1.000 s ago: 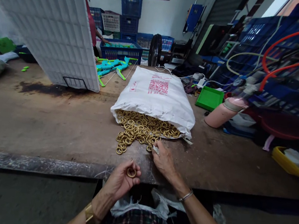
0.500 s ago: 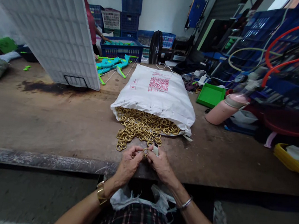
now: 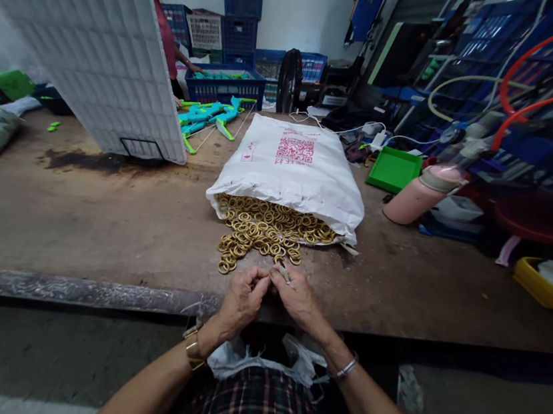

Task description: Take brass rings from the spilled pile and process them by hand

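Observation:
My left hand is closed in a pinch near the table's front edge, its fingertips meeting those of my right hand; what it pinches is too small to make out. My right hand is closed on a small pale tool with a dark tip. Just beyond my hands, gold-coloured rings spill in a heap out of the open mouth of a white sack with red print. The sack lies flat on the brown table.
A white ribbed panel stands at the left. Blue-green toy bows lie behind it, near a blue crate and a person's arm. At the right are a green tray, a pink bottle and a yellow basin.
The ring seen between my fingertips is now hidden. My hands have drawn closer together, and the pale tool in my right hand is tilted differently. The view has shifted slightly.

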Motion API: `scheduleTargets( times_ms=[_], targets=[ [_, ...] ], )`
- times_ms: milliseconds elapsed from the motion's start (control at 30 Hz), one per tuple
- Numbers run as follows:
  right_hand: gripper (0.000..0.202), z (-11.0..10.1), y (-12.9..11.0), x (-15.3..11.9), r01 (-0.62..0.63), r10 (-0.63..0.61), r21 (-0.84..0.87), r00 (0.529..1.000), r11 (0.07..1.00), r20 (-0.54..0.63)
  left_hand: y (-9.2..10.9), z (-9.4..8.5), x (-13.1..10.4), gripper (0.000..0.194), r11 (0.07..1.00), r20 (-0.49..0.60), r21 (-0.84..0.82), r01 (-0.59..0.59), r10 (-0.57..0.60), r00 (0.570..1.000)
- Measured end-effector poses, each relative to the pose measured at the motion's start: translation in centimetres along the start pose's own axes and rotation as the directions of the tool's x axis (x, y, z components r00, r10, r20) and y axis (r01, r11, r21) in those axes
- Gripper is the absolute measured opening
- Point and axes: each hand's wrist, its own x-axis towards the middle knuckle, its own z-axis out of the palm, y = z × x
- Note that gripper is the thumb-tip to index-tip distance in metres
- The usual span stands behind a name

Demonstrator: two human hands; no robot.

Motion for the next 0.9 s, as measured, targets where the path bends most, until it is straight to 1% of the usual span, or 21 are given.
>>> scheduleTargets(
  times_ms=[100,200,267,300,367,433,500,567,633,700,800,833,900],
  targets=[
    [0.031,0.7,0.7,-0.1,-0.125,0.12,0.148,0.992,0.981,0.04,0.3,-0.2,-0.2,0.021,0.976,0.064,-0.174,0.134,-0.125,0.99],
    [0.035,1.5,1.0,-0.4,-0.269,0.234,0.349,0.962,0.898,0.138,0.5,-0.4,-0.7,0.027,0.9,0.155,-0.32,0.296,-0.258,0.954],
    [0.035,1.8,0.9,-0.5,-0.317,0.262,0.426,0.948,0.848,0.184,0.5,-0.5,-1.0,0.031,0.842,0.191,-0.386,0.376,-0.326,0.926],
    [0.035,1.8,0.9,-0.5,-0.322,0.264,0.433,0.946,0.842,0.19,0.5,-0.4,-1.1,0.032,0.822,0.197,-0.409,0.396,-0.344,0.918],
    [0.034,1.7,0.7,-0.5,-0.292,0.248,0.385,0.955,0.875,0.16,0.3,-0.4,-1.2,0.032,0.821,0.177,-0.417,0.39,-0.347,0.921],
    [0.032,1.5,0.4,-0.4,-0.214,0.198,0.261,0.976,0.941,0.086,0.1,-0.3,-1.2,0.03,0.859,0.14,-0.377,0.346,-0.317,0.938],
    [0.027,1.3,0.0,-0.3,-0.112,0.113,0.116,0.994,0.987,-0.002,0.0,-0.3,-1.1,0.028,0.899,0.102,-0.321,0.297,-0.278,0.955],
    [0.024,1.2,-0.2,-0.2,-0.055,0.056,0.019,0.997,0.998,-0.046,-0.1,-0.3,-1.1,0.026,0.923,0.076,-0.281,0.264,-0.253,0.965],
    [0.022,1.2,-0.3,-0.3,-0.055,0.055,-0.008,0.998,0.998,-0.043,-0.2,-0.4,-1.2,0.026,0.919,0.088,-0.279,0.277,-0.263,0.961],
    [0.022,1.3,-0.2,-0.4,-0.08,0.08,-0.003,0.997,0.997,-0.014,-0.3,-0.5,-1.3,0.028,0.881,0.152,-0.331,0.339,-0.304,0.94],
    [0.025,1.3,0.1,-0.3,-0.106,0.106,0.002,0.994,0.994,0.013,-0.3,-0.8,-1.4,0.032,0.768,0.268,-0.462,0.445,-0.358,0.895],
    [0.025,1.3,0.3,-0.3,-0.107,0.107,-0.003,0.994,0.994,0.013,-0.3,-0.8,-1.5,0.033,0.735,0.285,-0.499,0.46,-0.362,0.888],
    [0.026,1.0,0.5,-0.2,-0.091,0.09,-0.051,0.996,0.995,-0.017,-0.2,-0.9,-1.5,0.034,0.697,0.281,-0.548,0.463,-0.368,0.886]
  ],
)
